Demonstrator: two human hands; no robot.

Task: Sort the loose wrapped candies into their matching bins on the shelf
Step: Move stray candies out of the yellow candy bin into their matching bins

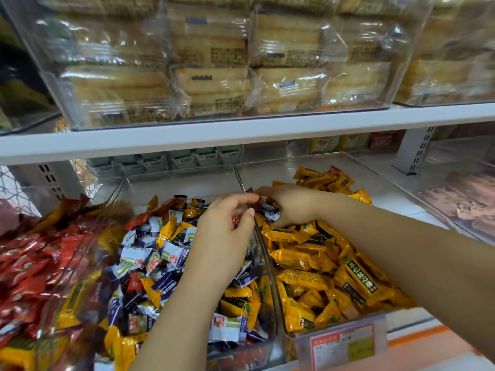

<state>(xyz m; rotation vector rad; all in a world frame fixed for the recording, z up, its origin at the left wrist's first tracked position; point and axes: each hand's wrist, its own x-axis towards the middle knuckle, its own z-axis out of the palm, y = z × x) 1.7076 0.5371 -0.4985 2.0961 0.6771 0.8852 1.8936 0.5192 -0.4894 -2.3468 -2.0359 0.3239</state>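
Three clear bins stand side by side on the lower shelf. The left bin (88, 236) holds red candies, the middle bin (265, 341) a mix of purple-white, yellow and red candies, the right bin (302, 162) yellow candies (302, 257). My left hand (225, 231) hovers over the middle bin by the divider wall, fingers loosely curled, thumb and fingers apart. My right hand (289, 204) reaches over the back of the right bin and grips a bunch of purple-white candies (269, 210), with a red wrapper at its fingertips.
A white shelf board (241, 135) runs overhead with a clear box of wrapped biscuits (214, 84) on it. A price tag (342, 341) hangs on the right bin's front. Another clear bin (460, 204) stands far right. Small green boxes sit behind the bins.
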